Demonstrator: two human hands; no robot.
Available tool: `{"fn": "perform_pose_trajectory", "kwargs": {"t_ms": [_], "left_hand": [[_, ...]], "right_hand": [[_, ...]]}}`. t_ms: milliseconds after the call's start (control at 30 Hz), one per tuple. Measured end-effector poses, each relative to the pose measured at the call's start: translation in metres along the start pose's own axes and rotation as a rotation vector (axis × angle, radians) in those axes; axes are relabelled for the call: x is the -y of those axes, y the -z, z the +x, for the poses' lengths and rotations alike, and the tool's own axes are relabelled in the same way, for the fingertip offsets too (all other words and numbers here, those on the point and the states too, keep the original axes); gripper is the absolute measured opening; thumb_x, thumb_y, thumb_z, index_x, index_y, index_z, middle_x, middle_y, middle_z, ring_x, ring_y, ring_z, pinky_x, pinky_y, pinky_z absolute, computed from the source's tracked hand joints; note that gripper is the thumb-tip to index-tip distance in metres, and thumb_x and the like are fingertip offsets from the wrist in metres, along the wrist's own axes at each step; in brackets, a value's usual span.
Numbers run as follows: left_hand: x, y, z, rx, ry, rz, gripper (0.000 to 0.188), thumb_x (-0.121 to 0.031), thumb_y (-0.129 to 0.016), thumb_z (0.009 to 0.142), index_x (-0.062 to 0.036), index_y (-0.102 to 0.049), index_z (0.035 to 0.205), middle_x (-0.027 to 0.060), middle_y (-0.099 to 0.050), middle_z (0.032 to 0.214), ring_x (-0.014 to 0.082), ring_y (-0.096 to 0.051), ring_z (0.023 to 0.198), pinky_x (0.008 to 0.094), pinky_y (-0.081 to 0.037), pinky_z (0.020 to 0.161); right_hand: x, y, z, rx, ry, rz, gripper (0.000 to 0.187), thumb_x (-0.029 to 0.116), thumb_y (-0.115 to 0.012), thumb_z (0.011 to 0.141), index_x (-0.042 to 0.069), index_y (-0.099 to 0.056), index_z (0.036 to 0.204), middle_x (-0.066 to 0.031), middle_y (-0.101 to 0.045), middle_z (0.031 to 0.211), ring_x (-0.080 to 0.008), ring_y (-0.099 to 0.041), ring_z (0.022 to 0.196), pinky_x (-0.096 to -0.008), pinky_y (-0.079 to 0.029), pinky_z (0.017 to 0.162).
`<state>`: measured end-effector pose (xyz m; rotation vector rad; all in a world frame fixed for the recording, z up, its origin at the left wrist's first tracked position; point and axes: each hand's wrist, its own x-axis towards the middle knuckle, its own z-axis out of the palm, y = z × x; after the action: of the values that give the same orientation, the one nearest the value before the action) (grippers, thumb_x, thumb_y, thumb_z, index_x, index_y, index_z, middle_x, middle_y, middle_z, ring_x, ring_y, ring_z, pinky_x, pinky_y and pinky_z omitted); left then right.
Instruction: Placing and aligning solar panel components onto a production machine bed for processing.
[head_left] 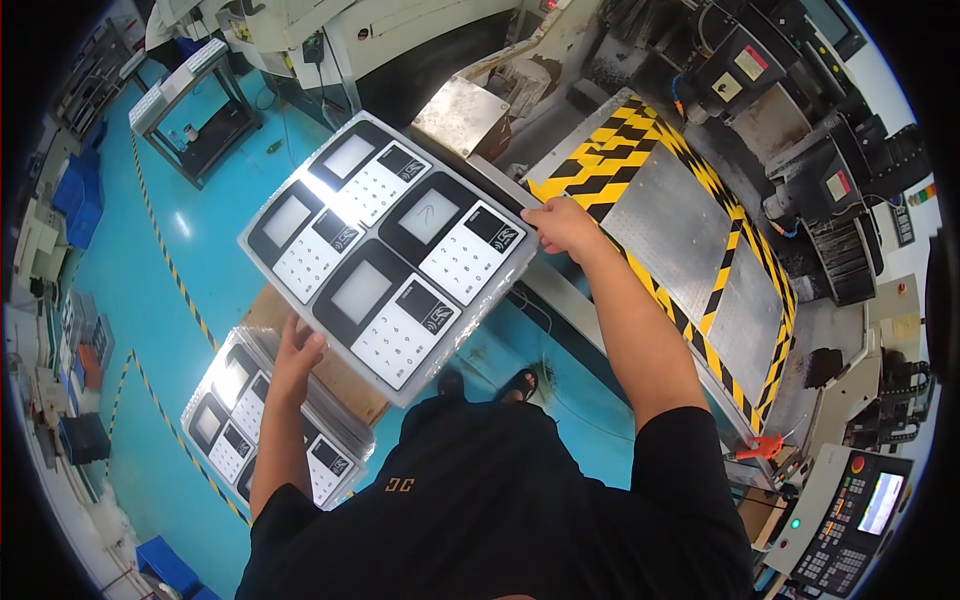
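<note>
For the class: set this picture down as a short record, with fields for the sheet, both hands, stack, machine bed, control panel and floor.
Printed sheet: black-and-white keypad pattern repeated four times
Left hand: at its lower-left edge
Right hand: gripping its right corner
Stack: similar sheets, lower left
Machine bed: grey metal, yellow-and-black tape
Control panel: lower right, screen lit
Floor: blue-green

The right arm (pixel 645 330) stretches farther forward, the right hand (pixel 565 226) pinching; the left hand (pixel 296 358) grips nearer, fingers (pixel 291 328) forward.
</note>
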<state>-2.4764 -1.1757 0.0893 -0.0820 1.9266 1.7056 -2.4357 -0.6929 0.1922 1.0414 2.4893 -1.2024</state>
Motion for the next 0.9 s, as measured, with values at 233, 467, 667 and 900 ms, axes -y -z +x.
{"fn": "perform_pose_trajectory", "kwargs": {"t_ms": [233, 467, 667, 900], "left_hand": [[-0.007, 0.026, 0.016, 0.018, -0.102, 0.403, 0.094, -0.041, -0.075, 0.082, -0.0021, -0.026, 0.153, 0.0201, -0.053, 0.135, 0.0286, -0.055, 0.118, 0.0392, -0.046, 0.095], [-0.149, -0.025, 0.005, -0.132, -0.369, 1.002, 0.027, -0.021, -0.070, 0.089, -0.0008, -0.068, 0.107, 0.0135, -0.072, 0.093, 0.0232, -0.069, 0.086, 0.0339, -0.053, 0.078], [-0.161, -0.190, 0.027, 0.310, -0.813, 0.960, 0.028, -0.018, -0.073, 0.083, -0.0035, -0.068, 0.107, 0.0157, -0.069, 0.108, 0.0345, -0.065, 0.099, 0.0405, -0.052, 0.085], [-0.148, -0.335, 0.082, 0.488, -1.220, 1.205, 0.029, -0.011, -0.075, 0.071, -0.0075, -0.065, 0.098, 0.0134, -0.063, 0.103, 0.0356, -0.061, 0.099, 0.0445, -0.051, 0.084]], "right_hand": [[0.020, 0.010, 0.009, 0.378, 0.059, 0.441, 0.056, 0.031, -0.075, 0.085, -0.004, -0.057, 0.124, -0.0128, -0.066, 0.107, -0.0202, -0.066, 0.079, -0.0299, -0.055, 0.061], [-0.010, 0.085, -0.066, 0.222, 0.352, 0.918, 0.032, 0.017, -0.070, 0.091, 0.005, -0.062, 0.119, -0.0036, -0.067, 0.102, -0.0153, -0.065, 0.089, -0.0301, -0.057, 0.070], [-0.241, 0.187, -0.188, -0.224, 0.436, 1.067, 0.065, 0.016, -0.073, 0.085, -0.002, -0.045, 0.141, -0.0145, -0.061, 0.130, -0.0255, -0.061, 0.119, -0.0394, -0.049, 0.102], [-0.425, 0.217, -0.276, -0.818, 0.267, 1.330, 0.046, 0.011, -0.060, 0.095, 0.007, -0.049, 0.140, -0.0058, -0.063, 0.124, -0.0206, -0.062, 0.113, -0.0350, -0.050, 0.098]]}}
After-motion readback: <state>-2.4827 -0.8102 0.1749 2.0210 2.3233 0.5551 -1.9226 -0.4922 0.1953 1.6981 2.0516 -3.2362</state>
